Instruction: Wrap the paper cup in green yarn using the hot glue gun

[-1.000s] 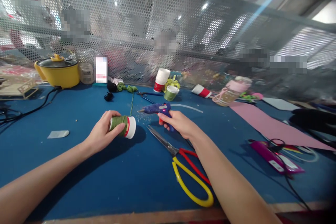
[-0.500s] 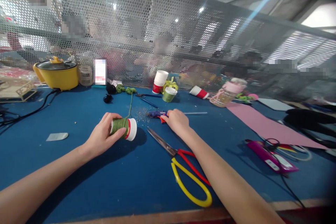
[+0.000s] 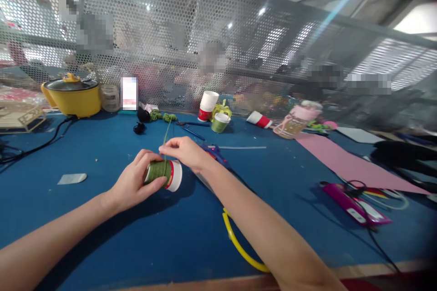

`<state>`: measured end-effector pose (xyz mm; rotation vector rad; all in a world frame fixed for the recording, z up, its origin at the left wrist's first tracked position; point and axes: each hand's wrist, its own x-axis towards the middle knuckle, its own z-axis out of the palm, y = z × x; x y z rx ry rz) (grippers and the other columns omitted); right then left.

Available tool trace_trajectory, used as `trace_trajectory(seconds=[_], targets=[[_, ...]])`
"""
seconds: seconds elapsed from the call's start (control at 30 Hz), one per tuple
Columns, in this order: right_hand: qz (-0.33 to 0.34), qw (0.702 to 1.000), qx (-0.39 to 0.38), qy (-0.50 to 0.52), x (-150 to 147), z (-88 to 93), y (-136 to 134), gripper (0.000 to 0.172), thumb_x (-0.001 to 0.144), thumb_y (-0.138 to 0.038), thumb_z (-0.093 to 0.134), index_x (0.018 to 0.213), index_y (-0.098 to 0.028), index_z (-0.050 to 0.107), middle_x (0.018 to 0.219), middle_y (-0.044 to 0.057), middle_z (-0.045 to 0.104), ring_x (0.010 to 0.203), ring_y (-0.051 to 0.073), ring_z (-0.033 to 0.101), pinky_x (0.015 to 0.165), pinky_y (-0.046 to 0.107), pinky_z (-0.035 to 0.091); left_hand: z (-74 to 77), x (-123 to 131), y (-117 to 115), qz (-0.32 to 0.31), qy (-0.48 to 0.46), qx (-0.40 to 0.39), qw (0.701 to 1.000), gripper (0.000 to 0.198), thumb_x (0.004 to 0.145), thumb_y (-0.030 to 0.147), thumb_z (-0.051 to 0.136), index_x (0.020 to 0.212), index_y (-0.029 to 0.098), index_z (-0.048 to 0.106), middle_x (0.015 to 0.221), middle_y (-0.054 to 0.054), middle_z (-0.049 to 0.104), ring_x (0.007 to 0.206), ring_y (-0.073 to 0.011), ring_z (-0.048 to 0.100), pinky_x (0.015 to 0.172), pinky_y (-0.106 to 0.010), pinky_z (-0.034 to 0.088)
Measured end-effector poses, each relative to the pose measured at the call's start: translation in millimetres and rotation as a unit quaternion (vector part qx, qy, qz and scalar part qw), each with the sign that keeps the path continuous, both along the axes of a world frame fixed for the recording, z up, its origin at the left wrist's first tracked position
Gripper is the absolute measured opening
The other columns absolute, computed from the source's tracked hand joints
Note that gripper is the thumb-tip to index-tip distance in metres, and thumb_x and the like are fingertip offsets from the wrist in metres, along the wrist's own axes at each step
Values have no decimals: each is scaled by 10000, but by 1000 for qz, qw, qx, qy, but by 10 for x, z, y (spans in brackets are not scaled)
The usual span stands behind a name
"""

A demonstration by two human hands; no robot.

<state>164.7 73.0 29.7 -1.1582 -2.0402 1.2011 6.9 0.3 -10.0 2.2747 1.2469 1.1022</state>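
My left hand is wrapped around a paper cup lying on its side above the blue table. Green yarn is wound around most of the cup, leaving a red band and the white rim uncovered. My right hand pinches the loose strand just above the cup; that strand runs back to a small green yarn ball. Behind my right wrist lies a blue glue gun, partly hidden, with a clear glue stick in its back. My right forearm covers most of the scissors, and one yellow handle shows.
At the back stand a yellow electric pot, a lit phone, stacked paper cups and a green-wrapped cup. Pliers lie before them. To the right are pink sheet and a purple power strip with a cable.
My right hand has let go of the glue gun and moved left to pinch the yarn. The glue gun now lies turned on the table. The cup has shifted slightly right and down.
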Motion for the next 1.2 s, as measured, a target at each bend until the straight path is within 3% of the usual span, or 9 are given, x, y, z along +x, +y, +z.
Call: trace_trajectory(seconds=[0.13, 0.27, 0.37, 0.83, 1.2], targets=[[-48, 993, 49, 100, 59, 43, -66, 249, 693, -394, 602, 678, -146, 585, 641, -7, 582, 560, 81, 458, 558, 222, 358, 16, 18, 0, 9, -33, -71, 997, 261, 808, 361, 479, 999, 190, 434, 930, -49, 506, 824, -177, 514, 740, -326, 436], [-102, 983, 90, 127, 148, 137, -101, 231, 733, -376, 556, 669, -154, 549, 642, -7, 569, 549, 79, 442, 550, 225, 363, 25, 28, 11, 24, -99, -186, 977, 299, 828, 450, 413, 977, 192, 438, 804, -4, 537, 707, -150, 511, 622, -268, 431], [-112, 979, 115, 125, 180, 136, -90, 235, 762, -369, 523, 657, -158, 524, 632, -7, 558, 539, 79, 440, 538, 224, 364, 39, 36, 9, 29, -105, -218, 970, 327, 824, 493, 397, 948, 195, 450, 748, 14, 536, 673, -141, 495, 587, -247, 412], [-92, 974, 174, 116, 146, 100, -117, 243, 790, -379, 492, 668, -170, 506, 651, 3, 572, 583, 97, 480, 582, 233, 399, 52, 98, -50, 26, -55, -224, 973, 322, 822, 488, 397, 915, 188, 469, 768, 1, 556, 680, -149, 509, 594, -256, 415], [-92, 981, 154, 75, 146, -13, -48, 231, 787, -350, 499, 646, -167, 504, 628, 5, 580, 584, 108, 514, 606, 246, 410, 81, 103, -115, 3, -59, -132, 989, 266, 819, 404, 439, 954, 177, 474, 831, -21, 550, 700, -148, 522, 625, -259, 429]])
